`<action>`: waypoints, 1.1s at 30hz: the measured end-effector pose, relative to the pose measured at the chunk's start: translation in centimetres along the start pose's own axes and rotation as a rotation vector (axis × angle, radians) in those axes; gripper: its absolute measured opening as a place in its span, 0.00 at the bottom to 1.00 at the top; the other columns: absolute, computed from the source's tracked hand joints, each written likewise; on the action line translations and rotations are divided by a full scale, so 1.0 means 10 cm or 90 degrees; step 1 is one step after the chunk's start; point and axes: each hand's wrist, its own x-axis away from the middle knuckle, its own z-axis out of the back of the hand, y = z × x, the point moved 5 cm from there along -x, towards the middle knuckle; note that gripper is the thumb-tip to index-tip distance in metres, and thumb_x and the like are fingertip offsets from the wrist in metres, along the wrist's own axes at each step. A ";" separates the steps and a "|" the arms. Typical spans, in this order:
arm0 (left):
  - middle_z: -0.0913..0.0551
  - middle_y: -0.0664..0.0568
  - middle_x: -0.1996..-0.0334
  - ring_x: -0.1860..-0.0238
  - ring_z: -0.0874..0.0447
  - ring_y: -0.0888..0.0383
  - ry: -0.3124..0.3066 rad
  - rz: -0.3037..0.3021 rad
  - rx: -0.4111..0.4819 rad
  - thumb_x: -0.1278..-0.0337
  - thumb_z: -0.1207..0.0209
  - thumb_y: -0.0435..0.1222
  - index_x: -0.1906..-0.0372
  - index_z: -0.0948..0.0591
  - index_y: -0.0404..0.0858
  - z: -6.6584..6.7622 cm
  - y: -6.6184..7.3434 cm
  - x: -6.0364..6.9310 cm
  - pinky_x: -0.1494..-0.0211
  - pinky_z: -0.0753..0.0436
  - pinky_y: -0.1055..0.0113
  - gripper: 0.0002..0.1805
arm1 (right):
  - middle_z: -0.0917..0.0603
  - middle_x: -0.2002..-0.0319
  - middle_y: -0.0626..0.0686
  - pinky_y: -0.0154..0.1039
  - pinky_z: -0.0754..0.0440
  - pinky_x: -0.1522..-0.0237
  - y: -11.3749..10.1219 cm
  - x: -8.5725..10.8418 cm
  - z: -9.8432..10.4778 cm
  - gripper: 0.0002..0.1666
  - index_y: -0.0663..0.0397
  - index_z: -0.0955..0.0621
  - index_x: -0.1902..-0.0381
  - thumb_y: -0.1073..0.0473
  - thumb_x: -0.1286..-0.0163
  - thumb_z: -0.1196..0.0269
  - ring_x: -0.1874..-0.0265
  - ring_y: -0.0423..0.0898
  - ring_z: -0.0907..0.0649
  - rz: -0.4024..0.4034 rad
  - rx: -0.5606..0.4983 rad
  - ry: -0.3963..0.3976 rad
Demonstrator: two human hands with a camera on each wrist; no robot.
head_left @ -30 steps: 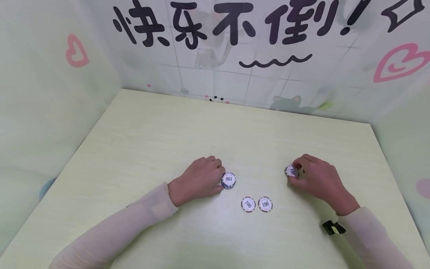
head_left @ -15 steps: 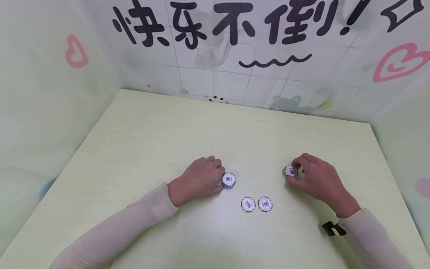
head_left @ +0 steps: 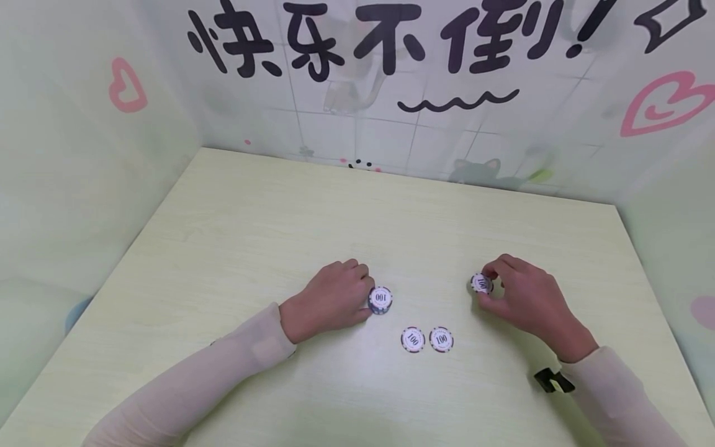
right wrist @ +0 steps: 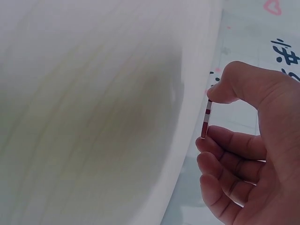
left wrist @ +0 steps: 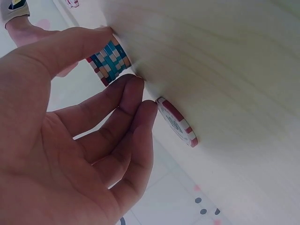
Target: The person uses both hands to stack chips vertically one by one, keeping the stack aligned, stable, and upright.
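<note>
In the head view, my left hand (head_left: 334,300) holds a short stack of chips (head_left: 380,299) at its side, a white chip marked 100 on top. The left wrist view shows the stack's teal and red edges (left wrist: 110,61) between thumb and fingers, and a red-and-white chip (left wrist: 177,123) beside the fingertips, hidden in the head view. My right hand (head_left: 530,302) pinches one white chip (head_left: 481,284) by its rim; the right wrist view shows this chip (right wrist: 206,119) edge-on between thumb and index finger, the other fingers curled loosely.
Two chips marked 100, one on the left (head_left: 413,339) and one on the right (head_left: 441,339), lie flat side by side between the hands, nearer the front. A printed wall covering (head_left: 391,136) stands behind the pale table (head_left: 268,205).
My right hand has shifted very slightly left with the pinched chip. My left hand and the stack stay where they were.
</note>
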 end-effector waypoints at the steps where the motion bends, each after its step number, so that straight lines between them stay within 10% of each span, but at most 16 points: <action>1: 0.15 0.51 0.67 0.69 0.25 0.55 -0.001 0.000 0.000 0.39 0.26 0.44 0.62 0.10 0.37 0.00 0.00 0.00 0.68 0.23 0.66 0.13 | 0.16 0.66 0.44 0.40 0.26 0.77 -0.01 0.00 0.00 0.11 0.52 0.12 0.62 0.57 0.43 0.25 0.75 0.39 0.25 -0.001 -0.001 -0.001; 33: 0.16 0.51 0.66 0.68 0.25 0.55 -0.026 0.007 0.000 0.37 0.24 0.48 0.59 0.09 0.37 -0.03 0.01 -0.01 0.67 0.24 0.66 0.17 | 0.15 0.65 0.46 0.41 0.23 0.78 -0.20 -0.12 -0.12 0.13 0.54 0.12 0.62 0.54 0.42 0.27 0.73 0.41 0.21 0.035 0.010 -0.024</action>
